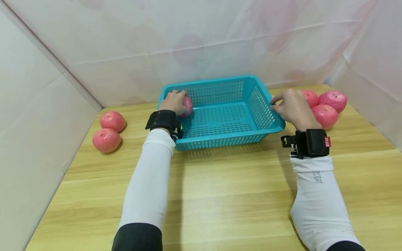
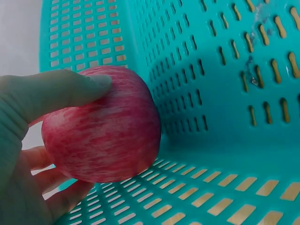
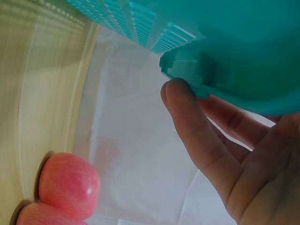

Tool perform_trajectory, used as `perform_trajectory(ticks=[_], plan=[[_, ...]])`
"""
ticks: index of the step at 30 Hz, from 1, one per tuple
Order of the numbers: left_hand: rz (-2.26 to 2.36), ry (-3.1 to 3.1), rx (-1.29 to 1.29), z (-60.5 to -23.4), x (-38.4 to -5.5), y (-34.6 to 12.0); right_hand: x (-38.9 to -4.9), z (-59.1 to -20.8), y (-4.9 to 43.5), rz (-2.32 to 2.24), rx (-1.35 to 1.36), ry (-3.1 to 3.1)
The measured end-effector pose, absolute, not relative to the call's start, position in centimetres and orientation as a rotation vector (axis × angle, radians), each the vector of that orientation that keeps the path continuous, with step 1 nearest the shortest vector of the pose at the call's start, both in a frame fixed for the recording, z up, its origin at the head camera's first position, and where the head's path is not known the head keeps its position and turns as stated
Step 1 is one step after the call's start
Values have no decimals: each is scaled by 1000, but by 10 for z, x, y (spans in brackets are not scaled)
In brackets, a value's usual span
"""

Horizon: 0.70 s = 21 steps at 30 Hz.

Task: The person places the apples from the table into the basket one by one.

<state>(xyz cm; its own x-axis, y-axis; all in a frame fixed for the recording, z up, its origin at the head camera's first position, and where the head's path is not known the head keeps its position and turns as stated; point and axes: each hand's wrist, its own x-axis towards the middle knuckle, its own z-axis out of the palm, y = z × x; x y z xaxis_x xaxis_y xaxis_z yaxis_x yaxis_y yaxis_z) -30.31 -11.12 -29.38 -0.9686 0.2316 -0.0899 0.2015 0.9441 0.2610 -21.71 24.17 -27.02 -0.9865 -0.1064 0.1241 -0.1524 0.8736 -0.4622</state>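
A turquoise plastic basket (image 1: 220,137) with slotted walls is in the middle of the head view, near the back of the table. My left hand (image 1: 173,102) reaches into its left end and grips a red apple (image 2: 105,126), thumb on one side and fingers on the other. In the left wrist view, that apple is close to the basket's slotted wall and floor. At the other end, my right hand (image 1: 295,107) holds the basket's right rim; the right wrist view shows the fingers (image 3: 194,126) against the rim's underside.
Two apples (image 1: 106,140) sit together on the wooden table (image 1: 216,195) at the left. Several more, one of them a streaked apple (image 1: 333,100), are grouped right of the basket, close to my right hand. A pale patterned cloth (image 1: 125,45) hangs behind the table.
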Motion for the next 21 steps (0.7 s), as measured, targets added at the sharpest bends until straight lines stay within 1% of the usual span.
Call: perform_trajectory(ticks=[21], plan=[[396,2963,339,-297,-308,-111,-218,-271,242,743,216,-2937]])
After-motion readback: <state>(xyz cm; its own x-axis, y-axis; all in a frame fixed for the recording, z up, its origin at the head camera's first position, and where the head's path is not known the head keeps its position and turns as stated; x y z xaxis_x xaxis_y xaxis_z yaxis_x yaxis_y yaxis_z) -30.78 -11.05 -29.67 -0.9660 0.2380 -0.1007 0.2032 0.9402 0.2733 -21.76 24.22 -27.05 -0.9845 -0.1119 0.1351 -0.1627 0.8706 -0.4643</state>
